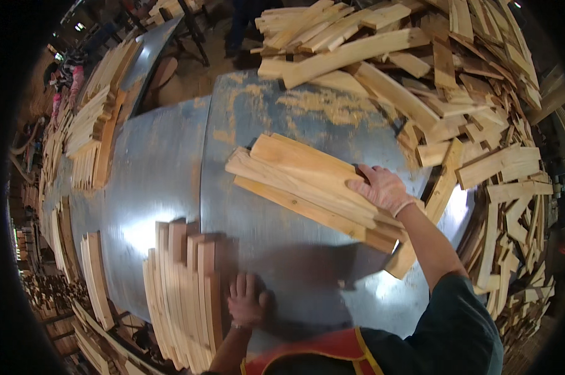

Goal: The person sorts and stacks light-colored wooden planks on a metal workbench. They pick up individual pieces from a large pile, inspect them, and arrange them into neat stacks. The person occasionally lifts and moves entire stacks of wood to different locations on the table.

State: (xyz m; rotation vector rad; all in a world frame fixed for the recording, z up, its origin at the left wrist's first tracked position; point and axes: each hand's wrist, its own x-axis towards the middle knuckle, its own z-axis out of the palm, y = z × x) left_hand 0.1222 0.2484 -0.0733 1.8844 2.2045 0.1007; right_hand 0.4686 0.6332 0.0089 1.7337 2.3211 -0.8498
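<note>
My left hand (pixel 246 302) is by the near edge of the metal table, fingers stretched and a little apart with nothing in them. Just left of it stands a row of narrow wooden boards (pixel 181 294) packed side by side. My right hand (pixel 384 190), in a thin pale glove, grips the right part of a bundle of several light wooden boards (pixel 301 181). These boards lie slanted over the table, their left ends uneven. Part of the top board is hidden by the hand. Under the bundle's right end runs another wooden board (pixel 446 181).
The grey metal tabletop (pixel 160 150) has a seam and sawdust patches. A loose heap of wood offcuts (pixel 395 94) covers the far right and continues down the right side. More stacked boards (pixel 89 134) line the left. A person's dark-clothed legs (pixel 240 28) show at the back.
</note>
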